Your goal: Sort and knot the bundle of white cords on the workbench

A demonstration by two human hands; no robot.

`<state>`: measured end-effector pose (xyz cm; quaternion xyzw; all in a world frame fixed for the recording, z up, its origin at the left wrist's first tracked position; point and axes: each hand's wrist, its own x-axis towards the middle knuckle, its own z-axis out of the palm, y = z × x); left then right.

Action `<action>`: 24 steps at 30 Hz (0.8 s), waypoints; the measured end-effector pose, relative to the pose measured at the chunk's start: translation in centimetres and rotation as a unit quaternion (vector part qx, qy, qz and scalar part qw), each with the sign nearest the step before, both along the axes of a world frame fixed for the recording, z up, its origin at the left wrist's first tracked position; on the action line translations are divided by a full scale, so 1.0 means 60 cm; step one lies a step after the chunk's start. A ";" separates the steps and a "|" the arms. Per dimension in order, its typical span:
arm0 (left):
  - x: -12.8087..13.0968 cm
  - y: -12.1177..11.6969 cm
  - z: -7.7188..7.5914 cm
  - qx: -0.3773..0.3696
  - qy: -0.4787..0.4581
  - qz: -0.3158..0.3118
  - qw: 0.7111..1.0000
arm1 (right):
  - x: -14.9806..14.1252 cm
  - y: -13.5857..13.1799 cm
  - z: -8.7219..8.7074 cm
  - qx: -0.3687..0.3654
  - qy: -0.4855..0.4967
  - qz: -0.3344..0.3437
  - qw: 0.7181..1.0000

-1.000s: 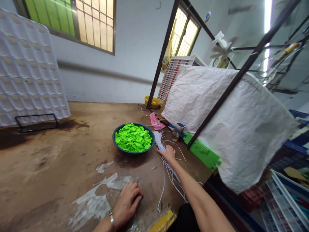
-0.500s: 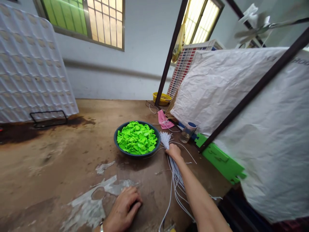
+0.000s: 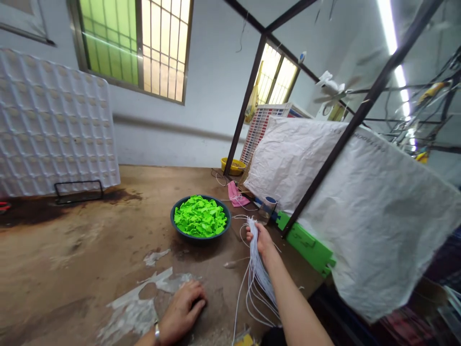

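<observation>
White stringy cords point(image 3: 256, 269) in right hand point(image 3: 260, 239)

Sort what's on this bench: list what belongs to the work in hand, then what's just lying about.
In hand:
right hand gripping the bundle of white cords
left hand flat on the table
bowl of green pieces beside the cords

Lying about:
pink mask
small jar
yellow bowl
white tray
white sack
</observation>
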<state>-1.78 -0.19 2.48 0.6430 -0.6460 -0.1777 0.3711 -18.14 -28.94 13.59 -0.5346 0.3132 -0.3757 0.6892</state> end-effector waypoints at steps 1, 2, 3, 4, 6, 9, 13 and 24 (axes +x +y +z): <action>0.000 0.000 -0.002 -0.003 0.002 0.002 1.000 | 0.000 0.019 0.008 0.004 -0.020 0.019 1.000; 0.000 -0.001 -0.004 -0.005 0.006 0.006 1.000 | 0.001 0.038 0.016 0.007 -0.036 0.039 0.999; 0.000 -0.002 -0.004 -0.004 0.012 0.012 1.000 | 0.003 0.059 0.024 0.008 -0.048 0.059 0.997; -0.001 -0.006 -0.002 0.000 0.024 0.023 0.999 | 0.005 0.079 0.031 0.011 -0.056 0.077 0.995; -0.005 -0.016 0.012 0.019 0.068 0.050 0.996 | 0.012 0.119 0.041 -0.004 -0.049 0.107 0.993; -0.021 -0.040 0.063 0.015 0.184 0.041 0.982 | 0.023 0.173 0.039 -0.168 0.048 0.067 0.982; -0.047 -0.071 0.147 -0.067 0.378 -0.002 0.923 | 0.030 0.229 0.004 -0.503 0.240 -0.070 0.827; -0.028 -0.097 0.133 -0.025 0.646 -0.026 0.763 | 0.045 0.240 -0.054 -0.723 0.310 -0.072 0.613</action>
